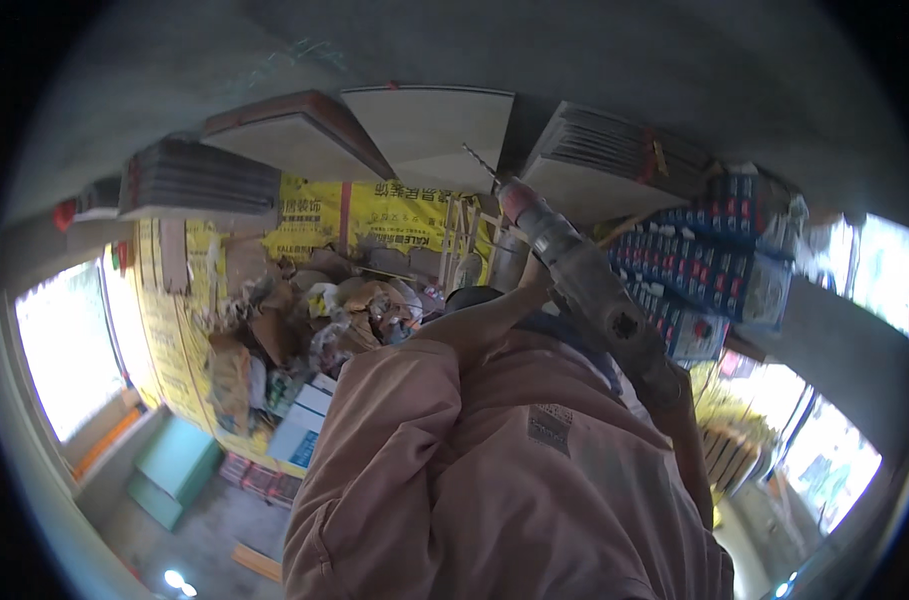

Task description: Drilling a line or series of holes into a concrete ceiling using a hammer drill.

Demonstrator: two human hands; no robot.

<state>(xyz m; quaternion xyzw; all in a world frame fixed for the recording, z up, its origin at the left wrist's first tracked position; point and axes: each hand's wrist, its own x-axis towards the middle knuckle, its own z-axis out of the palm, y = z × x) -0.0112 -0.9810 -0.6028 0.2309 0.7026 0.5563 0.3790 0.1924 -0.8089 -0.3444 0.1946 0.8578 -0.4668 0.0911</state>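
L forearm crosses in front of torso, elbow bent, L hand point(537, 278) up by the fwd part of the drill point(602, 300); its fingers mostly hidden behind the tool, can't tell grip. R arm comes up along the R side, R hand point(680, 388) wrapped on drill's rear end. Drill's held aslant in front of chest, bit point(479, 158) pointing fwd & L, blue boxes point(689, 265) stacked to R.

Gry drill point(596, 287) w/ bit point(481, 163) up-L
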